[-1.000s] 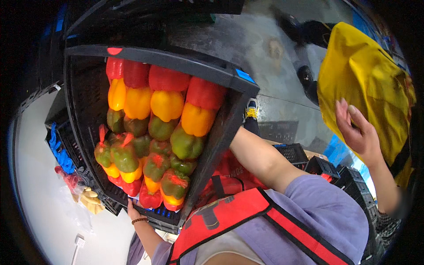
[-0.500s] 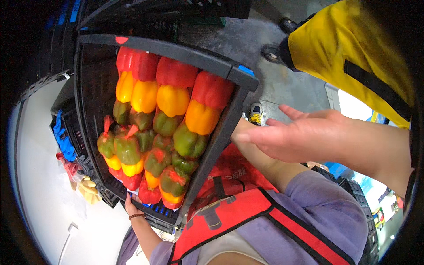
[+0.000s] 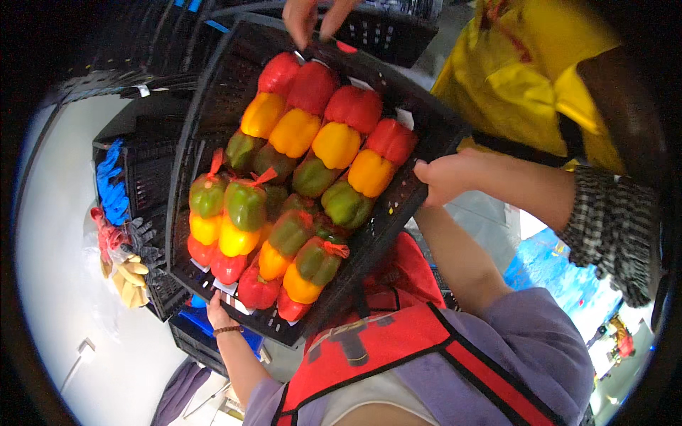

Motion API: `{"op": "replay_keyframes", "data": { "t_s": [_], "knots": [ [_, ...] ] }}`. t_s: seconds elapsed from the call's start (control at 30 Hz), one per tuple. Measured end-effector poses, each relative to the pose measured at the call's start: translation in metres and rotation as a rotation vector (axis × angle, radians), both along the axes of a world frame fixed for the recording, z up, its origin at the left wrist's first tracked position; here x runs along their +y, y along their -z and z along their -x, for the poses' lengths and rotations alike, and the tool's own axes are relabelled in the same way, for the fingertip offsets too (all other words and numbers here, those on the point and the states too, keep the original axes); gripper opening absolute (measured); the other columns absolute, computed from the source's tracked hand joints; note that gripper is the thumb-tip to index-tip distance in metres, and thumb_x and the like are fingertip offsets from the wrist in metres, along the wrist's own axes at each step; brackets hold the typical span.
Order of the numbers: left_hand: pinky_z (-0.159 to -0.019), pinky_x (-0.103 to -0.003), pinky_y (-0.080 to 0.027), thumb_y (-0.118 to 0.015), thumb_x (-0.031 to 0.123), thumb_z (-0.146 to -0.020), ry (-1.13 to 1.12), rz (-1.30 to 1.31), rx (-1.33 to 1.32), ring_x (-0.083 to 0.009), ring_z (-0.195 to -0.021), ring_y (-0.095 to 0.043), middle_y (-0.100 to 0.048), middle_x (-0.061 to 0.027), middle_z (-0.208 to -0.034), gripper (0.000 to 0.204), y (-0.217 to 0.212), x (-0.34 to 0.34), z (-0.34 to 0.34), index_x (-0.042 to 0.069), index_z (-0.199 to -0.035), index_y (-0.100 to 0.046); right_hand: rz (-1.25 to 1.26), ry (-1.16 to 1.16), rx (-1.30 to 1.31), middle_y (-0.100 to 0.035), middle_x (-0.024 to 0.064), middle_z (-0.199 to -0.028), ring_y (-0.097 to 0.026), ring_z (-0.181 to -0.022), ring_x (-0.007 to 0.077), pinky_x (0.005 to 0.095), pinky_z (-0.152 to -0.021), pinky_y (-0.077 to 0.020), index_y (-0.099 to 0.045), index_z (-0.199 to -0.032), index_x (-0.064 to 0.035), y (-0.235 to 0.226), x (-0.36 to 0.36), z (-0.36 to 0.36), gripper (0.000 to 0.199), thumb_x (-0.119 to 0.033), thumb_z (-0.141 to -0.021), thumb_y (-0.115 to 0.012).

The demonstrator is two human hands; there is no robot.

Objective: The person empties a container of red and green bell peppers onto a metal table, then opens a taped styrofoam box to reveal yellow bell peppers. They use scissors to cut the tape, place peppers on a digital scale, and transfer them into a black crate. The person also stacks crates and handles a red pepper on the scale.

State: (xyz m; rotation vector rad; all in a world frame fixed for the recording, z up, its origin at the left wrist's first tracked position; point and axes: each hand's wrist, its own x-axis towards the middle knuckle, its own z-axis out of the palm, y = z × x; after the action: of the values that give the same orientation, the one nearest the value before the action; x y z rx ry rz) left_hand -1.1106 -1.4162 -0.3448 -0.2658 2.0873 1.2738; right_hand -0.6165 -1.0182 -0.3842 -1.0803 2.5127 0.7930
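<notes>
Head view: the black plastic crate (image 3: 213,106) is full. Netted packs of red, yellow and green peppers (image 3: 312,142) cover its bottom in rows, with no gap that I can see. It is held up off any surface, tilted, not yet set down.

The left hand (image 3: 215,310) is clamped on the crate's near rim. The right forearm (image 3: 455,263) runs up to the crate's right rim, but the right hand is hidden there, so its grip cannot be told.

A co-worker's hand (image 3: 444,177) is closed on that same right rim, and another hand (image 3: 307,18) pinches at the far rim.

Left of the crate, more dark crates (image 3: 142,177) stand stacked, with blue, red and yellow gloves (image 3: 117,241) draped on them. Pale floor (image 3: 57,284) lies beyond those.
</notes>
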Motion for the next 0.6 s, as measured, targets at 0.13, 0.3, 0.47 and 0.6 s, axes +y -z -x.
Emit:
{"op": "replay_keyframes", "data": {
  "t_s": [0.13, 0.3, 0.47, 0.6],
  "knots": [
    [-0.083, -0.032, -0.046, -0.056, 0.008, -0.08, 0.046, -0.002, 0.02, -0.0176, -0.097, -0.058, -0.059, -0.0025, -0.105, 0.036, -0.001, 0.008, 0.006, 0.008, -0.116, -0.053, -0.118, -0.281, 0.356, -0.042, 0.0123, -0.113, -0.043, -0.106, 0.0221, 0.0398, -0.086, -0.0364, -0.04, -0.121, -0.0046, -0.053, 0.0, 0.018, 0.045, -0.019, -0.082, -0.058],
    [-0.079, -0.032, -0.05, -0.053, 0.002, -0.075, -0.028, -0.099, 0.056, -0.0187, -0.086, -0.058, -0.056, -0.0049, -0.094, 0.039, 0.004, 0.0, -0.001, 0.003, -0.114, -0.052, -0.343, -0.475, 0.756, -0.011, 0.0185, -0.146, -0.013, -0.138, 0.0286, 0.0437, -0.116, -0.0128, -0.014, -0.141, -0.0007, -0.145, -0.021, 0.091, 0.09, -0.01, -0.072, -0.07],
    [-0.05, -0.024, -0.039, -0.053, 0.0, -0.074, 0.031, -0.149, 0.027, -0.0121, -0.056, -0.047, -0.05, 0.0, -0.071, 0.027, 0.003, 0.002, 0.011, 0.003, -0.101, -0.053, -0.112, -0.017, 0.783, -0.027, 0.0241, -0.136, -0.025, -0.131, 0.0351, 0.0368, -0.111, -0.0198, -0.03, -0.136, -0.0017, -0.115, -0.085, 0.181, 0.079, -0.027, -0.072, -0.069],
    [-0.054, -0.025, -0.042, -0.056, 0.002, -0.081, -0.07, -0.187, 0.07, -0.0127, -0.063, -0.052, -0.055, -0.0024, -0.079, 0.028, 0.004, 0.014, 0.003, 0.004, -0.109, -0.053, -0.211, -0.08, 0.657, -0.027, 0.0215, -0.137, -0.023, -0.132, 0.0341, 0.0362, -0.111, -0.0217, -0.033, -0.135, -0.0041, -0.097, -0.095, 0.172, 0.073, -0.027, -0.075, -0.069]
  ]
}}
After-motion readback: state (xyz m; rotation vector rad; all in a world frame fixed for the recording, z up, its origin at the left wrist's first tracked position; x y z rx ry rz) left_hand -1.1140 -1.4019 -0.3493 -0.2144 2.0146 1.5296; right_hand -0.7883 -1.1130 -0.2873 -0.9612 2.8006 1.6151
